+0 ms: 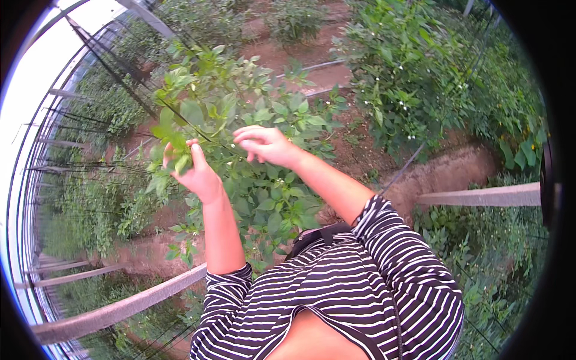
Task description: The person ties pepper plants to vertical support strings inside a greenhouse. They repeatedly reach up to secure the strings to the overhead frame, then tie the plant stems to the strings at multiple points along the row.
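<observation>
Leafy green plants (288, 117) with small white flowers stand in front of me. My left hand (191, 173) is raised at the left side of the foliage, its fingers curled around a green leafy shoot (182, 159); blur hides the fingertips. To its right, my right hand (265, 146) hovers over the leaves with its fingers apart and slightly bent, and I see nothing in it. A thin dark line (180, 116) runs slantwise through the foliage and passes between the two hands.
Concrete posts (121, 301) (486, 194) stand to both sides of me. Dense flowering plants (405, 76) grow at the upper right. Pale pipes (315, 66) lie on the reddish soil. Dark lines and a curved frame (27, 148) run along the left.
</observation>
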Available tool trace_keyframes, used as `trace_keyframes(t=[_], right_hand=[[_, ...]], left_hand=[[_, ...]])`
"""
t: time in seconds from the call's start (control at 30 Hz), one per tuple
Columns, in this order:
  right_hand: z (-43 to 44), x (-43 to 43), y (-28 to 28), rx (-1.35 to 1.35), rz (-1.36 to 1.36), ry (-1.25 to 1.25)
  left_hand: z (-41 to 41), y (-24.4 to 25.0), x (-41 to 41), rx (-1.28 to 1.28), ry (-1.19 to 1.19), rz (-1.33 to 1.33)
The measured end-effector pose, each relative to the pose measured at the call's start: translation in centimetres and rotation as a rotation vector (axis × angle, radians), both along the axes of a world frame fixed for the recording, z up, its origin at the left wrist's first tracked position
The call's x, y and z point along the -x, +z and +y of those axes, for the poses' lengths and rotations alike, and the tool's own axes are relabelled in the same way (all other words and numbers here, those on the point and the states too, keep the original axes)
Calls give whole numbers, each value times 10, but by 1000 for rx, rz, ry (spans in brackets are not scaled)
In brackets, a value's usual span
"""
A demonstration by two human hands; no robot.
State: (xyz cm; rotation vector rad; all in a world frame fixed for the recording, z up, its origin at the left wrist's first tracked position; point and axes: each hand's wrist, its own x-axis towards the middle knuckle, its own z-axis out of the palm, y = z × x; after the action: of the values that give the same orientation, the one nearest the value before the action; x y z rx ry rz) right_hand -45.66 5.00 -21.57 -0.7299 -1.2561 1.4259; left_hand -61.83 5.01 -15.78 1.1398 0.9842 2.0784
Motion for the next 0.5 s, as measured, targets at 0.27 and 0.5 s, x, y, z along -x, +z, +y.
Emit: trace_keyframes(t=[0.27,0.5], right_hand=[[-224,-368,-231,776,212,-832],[-530,-483,-276,1319,-290,-1136]], left_hand=[[-90,10,52,-71,40,1107],[-181,-39,176,551,387,18]])
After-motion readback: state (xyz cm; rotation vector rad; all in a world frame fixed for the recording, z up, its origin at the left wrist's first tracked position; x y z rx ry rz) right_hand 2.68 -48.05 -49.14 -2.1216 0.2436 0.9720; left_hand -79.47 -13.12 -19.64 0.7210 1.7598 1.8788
